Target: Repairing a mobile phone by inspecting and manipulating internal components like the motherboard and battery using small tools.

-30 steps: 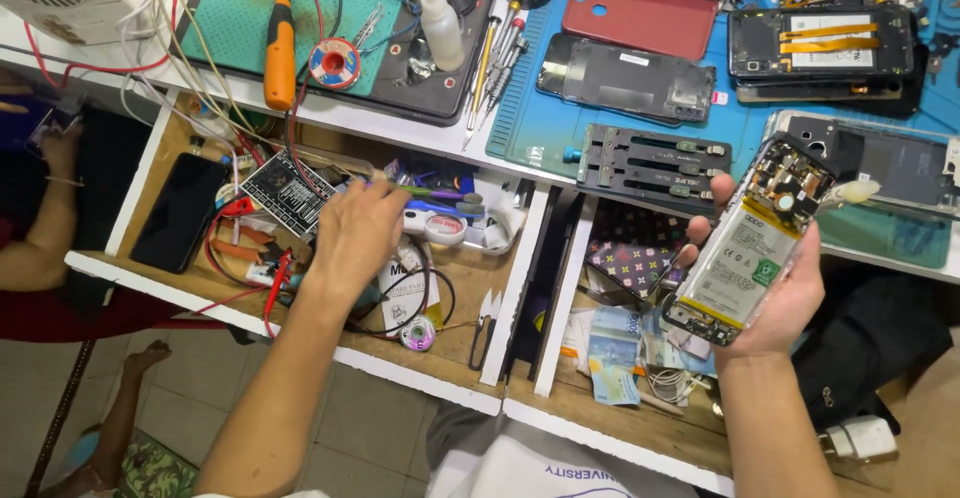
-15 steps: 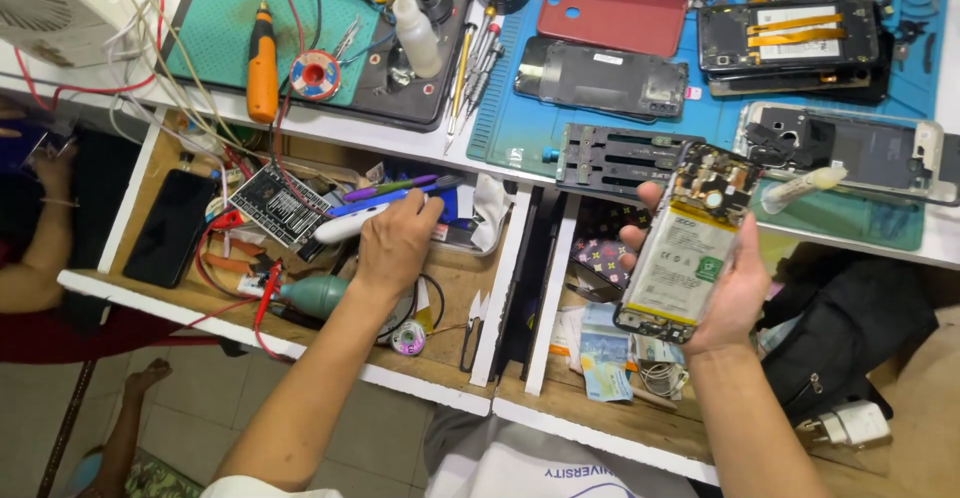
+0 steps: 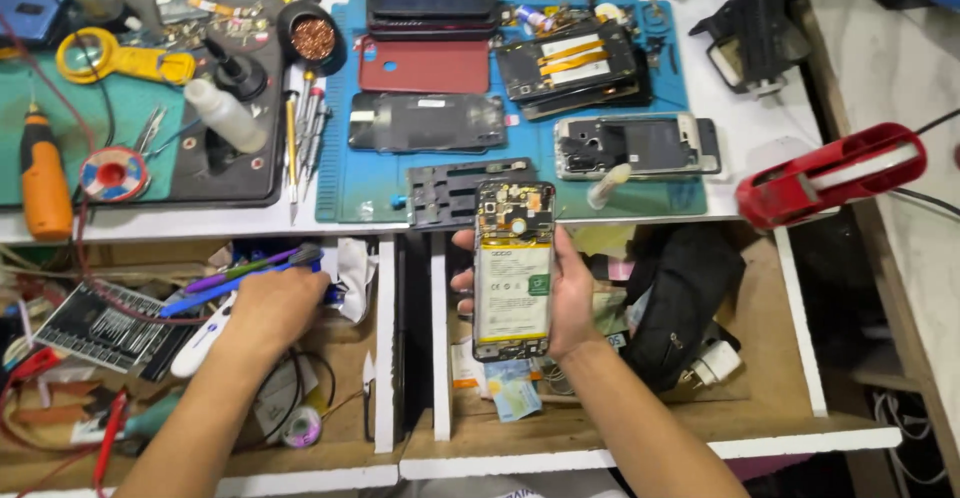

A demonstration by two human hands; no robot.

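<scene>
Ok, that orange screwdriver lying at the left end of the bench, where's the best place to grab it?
Take the orange screwdriver around its thick orange handle, coming down from above. It lies flat on the green mat, dark tip end pointing away, so its sides are open to a grip. The left hand is nearer, down in the left drawer; the right hand holds the opened phone.

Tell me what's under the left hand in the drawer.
The left hand rests on a bundle of pens and tools, purple and blue handles poking out left. Beside it lies a white pen. What the fingers grip is covered by the hand.
</scene>
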